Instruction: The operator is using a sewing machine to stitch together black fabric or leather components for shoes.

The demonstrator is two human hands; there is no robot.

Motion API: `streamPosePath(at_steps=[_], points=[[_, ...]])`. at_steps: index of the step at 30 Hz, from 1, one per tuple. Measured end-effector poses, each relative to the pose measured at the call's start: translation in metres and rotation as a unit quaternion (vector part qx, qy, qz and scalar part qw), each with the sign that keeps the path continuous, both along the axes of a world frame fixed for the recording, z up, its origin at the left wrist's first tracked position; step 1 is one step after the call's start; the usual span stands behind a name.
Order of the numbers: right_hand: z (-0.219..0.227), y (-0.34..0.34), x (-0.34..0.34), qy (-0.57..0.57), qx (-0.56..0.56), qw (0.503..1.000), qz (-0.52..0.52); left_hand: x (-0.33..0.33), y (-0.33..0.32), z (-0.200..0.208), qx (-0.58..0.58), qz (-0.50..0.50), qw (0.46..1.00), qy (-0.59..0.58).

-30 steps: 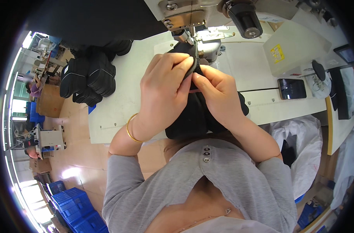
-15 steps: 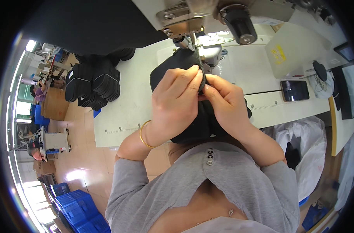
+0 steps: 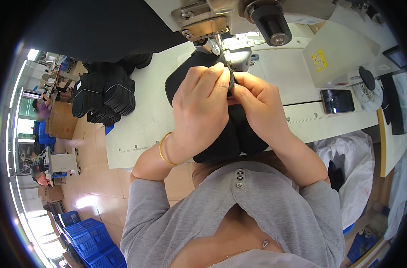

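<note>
A piece of black fabric (image 3: pixel 180 79) lies with its far end under the needle area of a sewing machine (image 3: pixel 208 27). My left hand (image 3: pixel 201 107) pinches its right edge close to the presser foot, fingers pressed together. Facing it, my right hand (image 3: pixel 258 105) grips the same edge a little nearer to me between thumb and fingers. The edge stands up as a thick dark fold between the two hands. More black material (image 3: pixel 230 136) hangs below my wrists over the table's front edge; whether it is the same piece I cannot tell.
Bundled black fabric pieces (image 3: pixel 104 94) are stacked at the left of the white table (image 3: pixel 143 125). A phone (image 3: pixel 337 102) lies on the right, near a clear plastic guard (image 3: pixel 335 58). A white plastic bag (image 3: pixel 357 174) hangs below. Blue crates (image 3: pixel 94 241) stand on the floor.
Both hands still hold the fabric edge. The fabric and my left hand sit slightly farther left and up in the picture; the whole view has also shifted a little.
</note>
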State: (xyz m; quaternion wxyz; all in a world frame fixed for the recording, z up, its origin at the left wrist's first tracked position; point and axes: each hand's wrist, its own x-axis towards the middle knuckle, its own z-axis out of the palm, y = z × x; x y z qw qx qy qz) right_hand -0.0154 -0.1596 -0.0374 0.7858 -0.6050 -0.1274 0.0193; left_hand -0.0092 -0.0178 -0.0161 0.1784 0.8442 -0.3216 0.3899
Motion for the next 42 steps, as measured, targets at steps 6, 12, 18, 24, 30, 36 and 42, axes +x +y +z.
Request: streamPosePath(at_steps=[6, 12, 18, 24, 30, 36, 42], points=[[0.001, 0.005, 0.008, 0.014, 0.042, 0.999, 0.003, 0.012, 0.002, -0.002, -0.004, -0.004, 1.0, -0.027], [-0.01, 0.011, 0.009, 0.005, 0.057, 0.998, -0.003, 0.015, 0.007, -0.004, -0.013, -0.002, 1.0, -0.018], [-0.02, 0.017, 0.004, 0.035, 0.159, 0.987, 0.008, 0.014, 0.01, -0.011, -0.012, -0.035, 0.997, -0.061], [-0.023, 0.019, 0.005, -0.003, 0.099, 0.995, -0.027, 0.014, 0.011, -0.013, 0.0, -0.035, 0.998, -0.061], [-0.022, 0.018, 0.002, -0.005, 0.043, 0.998, -0.035, 0.009, 0.011, -0.008, 0.032, -0.019, 0.997, -0.06], [-0.013, 0.023, -0.006, 0.019, 0.124, 0.992, -0.001, 0.011, 0.02, -0.004, 0.04, -0.028, 0.997, -0.055], [-0.013, 0.028, -0.001, 0.026, 0.159, 0.987, 0.023, 0.022, 0.029, 0.003, 0.053, -0.058, 0.996, -0.046]])
